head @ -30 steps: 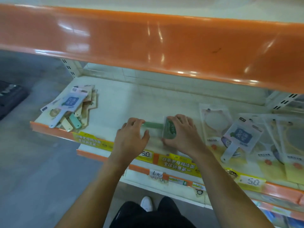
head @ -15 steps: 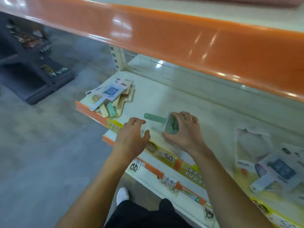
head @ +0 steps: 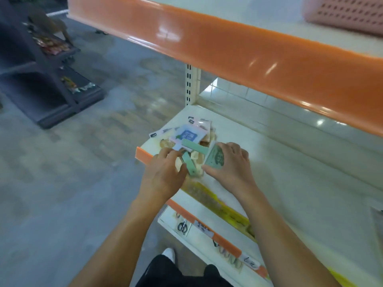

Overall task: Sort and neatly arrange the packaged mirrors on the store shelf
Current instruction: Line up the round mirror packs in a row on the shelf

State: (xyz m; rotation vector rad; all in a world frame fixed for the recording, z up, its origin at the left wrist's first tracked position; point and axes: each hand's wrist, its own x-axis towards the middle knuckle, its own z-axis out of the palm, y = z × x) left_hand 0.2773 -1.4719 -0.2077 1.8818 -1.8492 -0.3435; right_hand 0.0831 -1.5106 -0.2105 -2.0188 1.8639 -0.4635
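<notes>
A green-handled packaged mirror (head: 214, 157) sits at centre frame, held at its head by the right hand (head: 230, 164), thumb below and fingers curled over the top; its handle points toward the upper left, over a pile of packaged mirrors (head: 186, 134). The pile lies at the left end of the shelf (head: 290, 183), just above both hands. The left hand (head: 163, 172), just left of the held mirror, has curled fingers resting on the pile's near edge; whether it pinches a package cannot be told. An orange upper shelf edge (head: 228, 48) crosses the top. A dark display rack (head: 41, 79) stands at upper left.
</notes>
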